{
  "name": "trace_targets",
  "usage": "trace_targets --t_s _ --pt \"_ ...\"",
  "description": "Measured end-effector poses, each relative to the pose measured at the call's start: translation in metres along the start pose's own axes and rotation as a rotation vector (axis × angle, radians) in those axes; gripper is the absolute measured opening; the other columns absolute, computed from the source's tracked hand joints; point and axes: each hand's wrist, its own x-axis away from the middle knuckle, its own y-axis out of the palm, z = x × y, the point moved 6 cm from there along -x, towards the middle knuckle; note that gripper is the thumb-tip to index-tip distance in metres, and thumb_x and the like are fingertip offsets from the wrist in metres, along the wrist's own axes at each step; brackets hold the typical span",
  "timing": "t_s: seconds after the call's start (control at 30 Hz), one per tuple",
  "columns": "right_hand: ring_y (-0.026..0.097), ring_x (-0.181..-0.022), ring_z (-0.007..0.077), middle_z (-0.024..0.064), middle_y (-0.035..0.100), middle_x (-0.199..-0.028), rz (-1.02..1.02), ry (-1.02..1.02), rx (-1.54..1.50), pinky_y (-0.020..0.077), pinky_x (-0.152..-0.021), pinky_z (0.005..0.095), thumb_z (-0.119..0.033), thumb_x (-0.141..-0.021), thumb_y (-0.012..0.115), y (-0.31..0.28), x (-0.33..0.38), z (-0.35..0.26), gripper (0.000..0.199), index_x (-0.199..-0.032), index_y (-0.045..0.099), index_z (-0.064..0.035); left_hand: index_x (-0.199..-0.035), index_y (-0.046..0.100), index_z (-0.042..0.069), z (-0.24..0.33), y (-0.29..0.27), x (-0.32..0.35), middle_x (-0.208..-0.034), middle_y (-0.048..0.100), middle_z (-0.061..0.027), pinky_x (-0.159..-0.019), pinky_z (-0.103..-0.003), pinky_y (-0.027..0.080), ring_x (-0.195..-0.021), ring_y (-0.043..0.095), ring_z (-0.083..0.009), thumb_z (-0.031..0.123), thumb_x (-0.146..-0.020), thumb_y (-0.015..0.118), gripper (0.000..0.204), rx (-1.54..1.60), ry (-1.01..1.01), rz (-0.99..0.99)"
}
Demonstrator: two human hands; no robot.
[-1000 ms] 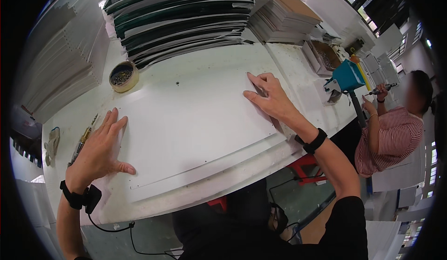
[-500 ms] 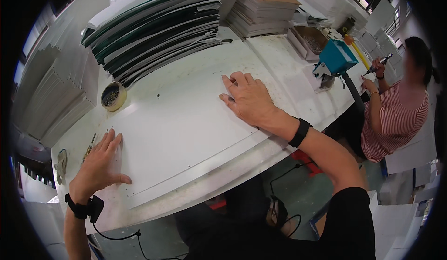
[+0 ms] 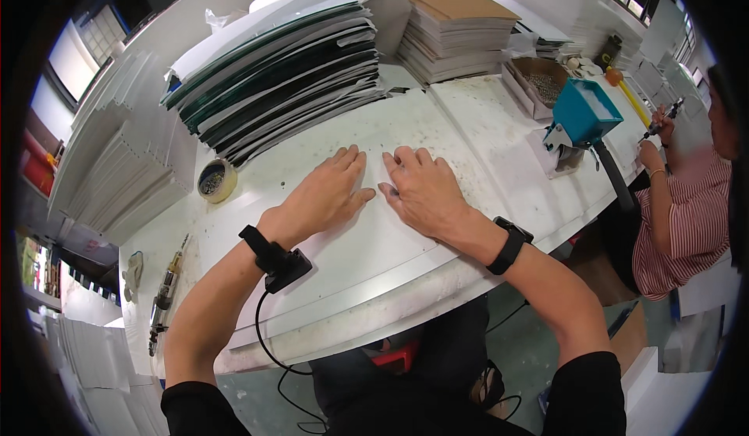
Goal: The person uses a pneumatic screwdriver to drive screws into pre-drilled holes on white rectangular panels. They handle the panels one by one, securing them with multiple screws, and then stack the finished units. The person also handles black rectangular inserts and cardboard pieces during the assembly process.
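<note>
A flat white panel [image 3: 351, 268] lies on the white worktable [image 3: 519, 116], with a small dark mark on its surface left of my hands. My left hand [image 3: 324, 194] rests palm down on the panel, fingers stretched and pointing away from me, holding nothing visible. Close beside it, my right hand [image 3: 427, 194] is also palm down, fingers bent and thumb apart from the forefinger. A dark patch shows beneath its thumb, too small to identify. Beyond my left hand sits a yellowish ring-shaped holder [image 3: 231, 182] with small metal pieces inside.
A tall stack of dark-edged sheets [image 3: 289, 85] stands behind the panel, with white boards [image 3: 117, 179] leftward. A slim metal tool [image 3: 165, 292] lies at left. Rightward are a teal bin [image 3: 581, 116] and a box of small parts [image 3: 519, 93]. A co-worker [image 3: 679, 218] holds a pen-like tool.
My left hand has moved right and away from me, from the panel's left side to beside my right hand. The whole view has shifted slightly; my right hand stays on the panel.
</note>
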Motion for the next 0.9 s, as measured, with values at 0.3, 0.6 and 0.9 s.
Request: trace_targets --t_s 0.3,0.6,0.9 --pt "0.062 -0.104 0.0299 0.0122 0.055 -0.126 -0.055 -0.014 -0.111 0.0609 -0.075 0.0441 -0.035 -0.100 0.059 0.008 -0.026 0.006 0.052 -0.139 0.056 -0.0011 -0.152 0.038 -0.008 0.001 -0.001 0.012 -0.158 0.038 -0.0319 -0.123 -0.046 0.033 -0.148 0.037 -0.0442 0.031 -0.102 0.060 0.067 -0.034 -0.012 -0.014" --pt "0.057 -0.119 0.0348 0.0165 0.050 -0.144 -0.119 -0.070 -0.141 0.0542 -0.097 0.0467 -0.046 -0.100 0.061 0.002 -0.009 0.012 0.063 -0.145 0.053 -0.0020 -0.158 0.030 -0.006 -0.045 -0.016 0.120 -0.164 0.031 -0.0300 -0.128 -0.045 0.023 -0.154 0.028 -0.0421 0.059 -0.102 0.052 0.088 -0.124 -0.256 -0.094" --pt "0.037 -0.147 0.0425 0.0227 0.041 -0.158 -0.337 -0.250 -0.235 0.0346 -0.120 0.0511 -0.066 -0.093 0.062 -0.030 0.057 0.021 0.088 -0.152 0.046 -0.0025 -0.158 0.030 -0.006 -0.047 -0.023 0.135 -0.165 0.029 -0.0294 -0.128 -0.044 0.021 -0.155 0.026 -0.0424 0.068 -0.100 0.049 0.096 -0.076 -0.290 -0.096"
